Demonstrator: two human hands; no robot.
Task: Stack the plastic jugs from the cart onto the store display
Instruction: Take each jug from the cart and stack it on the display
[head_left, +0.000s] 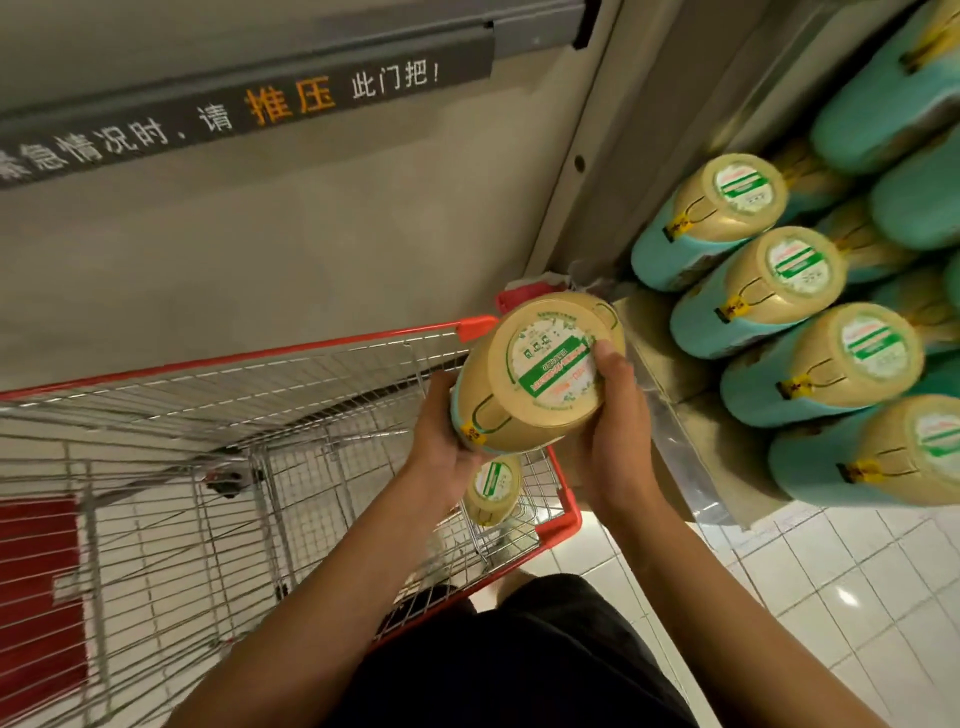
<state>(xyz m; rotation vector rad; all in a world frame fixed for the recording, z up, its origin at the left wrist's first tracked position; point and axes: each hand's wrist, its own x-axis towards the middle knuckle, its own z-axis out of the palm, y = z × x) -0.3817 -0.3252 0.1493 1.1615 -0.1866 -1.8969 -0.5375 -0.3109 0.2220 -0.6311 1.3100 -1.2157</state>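
Note:
I hold a plastic jug (535, 374) with a tan lid and a green-and-white label above the near right corner of the cart (558, 522). My left hand (441, 441) grips its left side and bottom. My right hand (613, 431) clasps its right side, thumb on the lid. A second jug (491, 488) stands in the wire cart below. To the right, the store display (670, 374) carries several teal jugs with tan lids (789, 291) in rows and stacked layers.
The red-rimmed wire cart fills the left, against a grey door with a push bar (249, 98) bearing Chinese lettering. A metal door frame (587, 156) runs between cart and display. White tiled floor (831, 571) lies at lower right.

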